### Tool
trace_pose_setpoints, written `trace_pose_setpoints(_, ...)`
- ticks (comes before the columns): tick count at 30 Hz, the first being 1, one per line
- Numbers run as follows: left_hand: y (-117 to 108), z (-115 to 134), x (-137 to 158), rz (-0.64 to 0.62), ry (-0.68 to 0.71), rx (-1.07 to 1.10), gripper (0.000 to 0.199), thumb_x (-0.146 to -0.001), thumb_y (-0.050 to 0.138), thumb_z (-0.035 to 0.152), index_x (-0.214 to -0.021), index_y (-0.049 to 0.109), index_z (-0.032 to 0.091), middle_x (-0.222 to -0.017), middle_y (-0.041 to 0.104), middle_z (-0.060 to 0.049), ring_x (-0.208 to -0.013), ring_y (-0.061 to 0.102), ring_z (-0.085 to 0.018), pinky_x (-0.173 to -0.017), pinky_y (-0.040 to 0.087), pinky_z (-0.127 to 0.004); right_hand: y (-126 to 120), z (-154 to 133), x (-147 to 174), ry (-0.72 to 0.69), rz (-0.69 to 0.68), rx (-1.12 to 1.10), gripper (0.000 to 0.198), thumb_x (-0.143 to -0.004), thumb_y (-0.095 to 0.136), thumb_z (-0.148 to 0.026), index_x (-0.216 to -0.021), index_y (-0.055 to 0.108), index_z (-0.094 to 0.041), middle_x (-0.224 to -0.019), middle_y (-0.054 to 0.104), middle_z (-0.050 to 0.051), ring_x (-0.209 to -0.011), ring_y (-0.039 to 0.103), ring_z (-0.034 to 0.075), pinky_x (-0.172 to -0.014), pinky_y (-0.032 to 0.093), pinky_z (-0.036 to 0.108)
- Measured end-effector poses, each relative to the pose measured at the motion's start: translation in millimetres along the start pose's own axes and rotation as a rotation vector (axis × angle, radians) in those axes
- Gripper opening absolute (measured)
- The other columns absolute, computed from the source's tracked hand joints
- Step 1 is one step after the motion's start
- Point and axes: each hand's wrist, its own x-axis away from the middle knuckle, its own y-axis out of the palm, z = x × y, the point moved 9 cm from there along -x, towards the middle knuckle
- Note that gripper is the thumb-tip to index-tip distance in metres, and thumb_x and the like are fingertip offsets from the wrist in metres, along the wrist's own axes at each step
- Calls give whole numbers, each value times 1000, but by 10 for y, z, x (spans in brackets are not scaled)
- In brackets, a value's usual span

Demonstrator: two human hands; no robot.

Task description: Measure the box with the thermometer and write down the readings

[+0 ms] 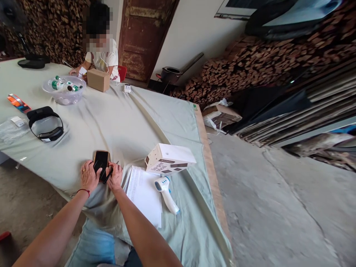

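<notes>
A thin red bracelet (84, 191) is worn on the left wrist, and a gold-toned ring (83, 170) is worn on the left hand (90, 175). Both forearms (144, 226) are bare. At the near edge, a leg is covered by light blue, denim-like cloth (93, 243); darker cloth (133, 257) is seen to its right.

1. The left grip (91, 175) and right grip (115, 177) are covering near sides of the phone (102, 159).
2. The right grip is partly hiding a thin dark stick (107, 177).
3. Square blocks are masking the head of the far co-worker (107, 57).
4. Print on the paper sheets (147, 200) is appearing unreadably small.
5. The view's left edge is cutting off a plastic bag (11, 131).
</notes>
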Motion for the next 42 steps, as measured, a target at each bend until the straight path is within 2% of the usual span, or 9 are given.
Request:
trace_pose_setpoints(10, 26, 37, -10, -60, 4, 31, 59, -101, 39, 63, -124, 59, 12, -138, 58, -24, -133, 54, -37, -115, 40, -57, 1, 58, 18, 44, -71, 10, 14, -91, 49, -19, -100, 59, -23, -113, 72, 10, -106, 60, 26, -100, 44, 45)
trace_pose_setpoints(14, 13, 55, -23, -73, -17, 46, 45, -103, 38, 49, -123, 61, 14, -137, 60, -22, -134, 53, -34, -116, 40, -55, -23, 59, 24, 53, -42, 21, 15, -92, 48, -18, -100, 59, -22, -115, 73, 12, -106, 61, 26, -99, 46, 45)
trace_pose_setpoints(19, -5, 52, -16, -74, -61, 58, 37, -103, 38, 35, -122, 62, 15, -136, 61, -21, -131, 54, -34, -115, 41, -55, -119, 48, -39, 30, -9, -58, 28, -90, 42, -11, -109, 61, -21, -118, 72, 12, -109, 63, 25, -96, 50, 43)
trace_pose_setpoints(24, 2, 59, 5, -80, -76, 60, 36, -103, 38, 34, -121, 63, 15, -135, 61, -20, -130, 54, -34, -114, 42, -53, -120, -143, -111, -116, -211, -43, 30, -98, 42, -15, -112, 68, -23, -109, 72, 8, -105, 64, 23, -95, 51, 37)
trace_pose_setpoints(28, 17, 58, 14, -84, -67, 74, 35, -103, 36, 31, -120, 64, 17, -132, 64, -18, -127, 57, -32, -113, 43, -51, 13, -249, -58, -267, -423, 68, 32, -95, 48, -10, -109, 72, -26, -103, 70, 6, -103, 63, 22, -96, 48, 35)
trace_pose_setpoints(31, 25, 60, 22, -91, -58, 75, 36, -103, 36, 30, -122, 64, 17, -133, 64, -17, -127, 57, -31, -114, 43, -51, 131, -218, -115, -323, -467, 133, 33, -91, 51, -6, -105, 73, -27, -97, 69, 4, -101, 62, 22, -97, 46, 34)
trace_pose_setpoints(34, 26, 65, 22, -101, -59, 69, 37, -102, 36, 29, -123, 64, 18, -134, 64, -17, -128, 57, -31, -114, 42, -51, 197, -108, -346, -254, -400, 169, 38, -88, 51, -3, -107, 71, -28, -101, 70, 4, -104, 61, 23, -98, 45, 36)
trace_pose_setpoints(38, 22, 66, 18, -103, -71, 72, 37, -103, 36, 30, -122, 64, 16, -133, 65, -18, -128, 57, -32, -114, 42, -51, 69, 39, -617, -75, -190, 153, 29, -92, 46, -6, -104, 65, -24, -115, 73, 7, -110, 60, 24, -96, 43, 38)
trace_pose_setpoints(42, 19, 74, 22, -96, -73, 90, 36, -103, 36, 31, -122, 65, 18, -133, 64, -17, -127, 57, -32, -114, 42, -51, -39, -57, -451, -152, -165, 88, 21, -98, 44, -12, -96, 62, -23, -109, 75, 8, -103, 61, 23, -94, 43, 37)
